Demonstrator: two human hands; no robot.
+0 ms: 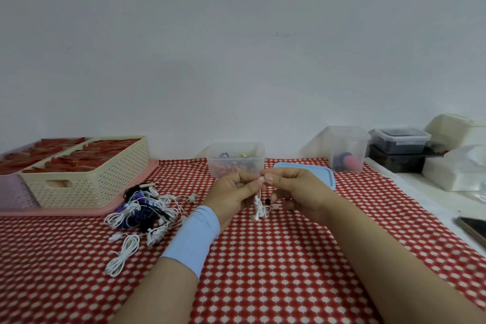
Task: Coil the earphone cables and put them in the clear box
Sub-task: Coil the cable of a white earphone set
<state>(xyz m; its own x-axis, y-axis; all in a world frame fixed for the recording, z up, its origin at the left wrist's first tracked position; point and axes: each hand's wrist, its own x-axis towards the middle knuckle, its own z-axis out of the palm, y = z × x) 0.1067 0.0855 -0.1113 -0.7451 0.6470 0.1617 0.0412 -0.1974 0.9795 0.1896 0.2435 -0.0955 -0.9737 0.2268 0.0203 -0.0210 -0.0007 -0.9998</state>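
Two bare hands meet above the middle of the bench (263, 271), which is covered with a red cloth with a white pattern. The left hand (231, 189), with a light blue band on its wrist, and the right hand (292, 187) are both clenched on one thin white earphone cable (260, 208). The grip of each hand is a pinch between thumb and fingers at the top end of the cable, the fingertips almost touching each other. Below the hands the cable hangs down in a small loose bundle, just above the cloth or touching it; I cannot tell which.

Behind the hands stands the clear plastic box (236, 159), open, with some coloured cables inside. Its light blue lid (313, 169) lies flat on the cloth to the right of it, partly hidden by the right hand. To the left of the hands, near the left forearm, lies a tangled pile of white, purple and black earphone cables (142, 213) on the cloth. Further left is a cream woven plastic basket (86, 179) with red things in it, standing on a pink tray (79, 212). At the far right a second clear container (345, 148) stands near stacked dark boxes.
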